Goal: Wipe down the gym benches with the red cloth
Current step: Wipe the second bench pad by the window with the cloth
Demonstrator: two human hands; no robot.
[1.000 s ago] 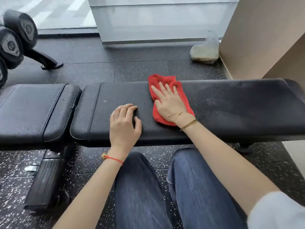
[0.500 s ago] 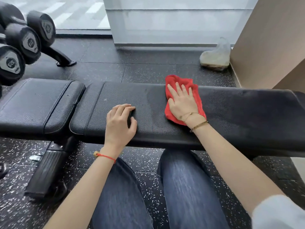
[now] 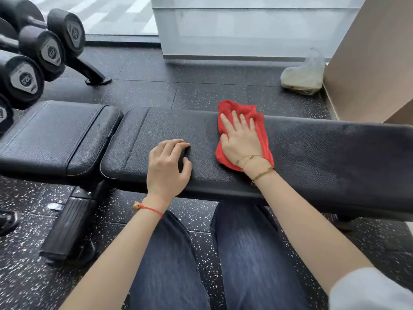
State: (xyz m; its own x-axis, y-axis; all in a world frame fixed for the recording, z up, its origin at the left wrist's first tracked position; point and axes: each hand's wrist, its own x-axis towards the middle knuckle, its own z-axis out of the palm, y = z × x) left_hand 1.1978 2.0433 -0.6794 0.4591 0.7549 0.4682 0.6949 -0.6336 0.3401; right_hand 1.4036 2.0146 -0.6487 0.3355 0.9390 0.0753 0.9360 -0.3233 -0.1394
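Right hand (image 3: 242, 139) lies flat on the red cloth (image 3: 260, 128), fingers straight, pressing it onto the black gym bench (image 3: 324, 153) near its far edge. Left hand (image 3: 167, 167) rests at the near edge, grip loosely curled, holding nothing. Dumbbells (image 3: 42, 48) stand far left.

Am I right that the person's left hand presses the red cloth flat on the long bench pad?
Not quite: the head view shows the right hand pressing the red cloth flat on the long bench pad. The left hand rests bare on the pad.
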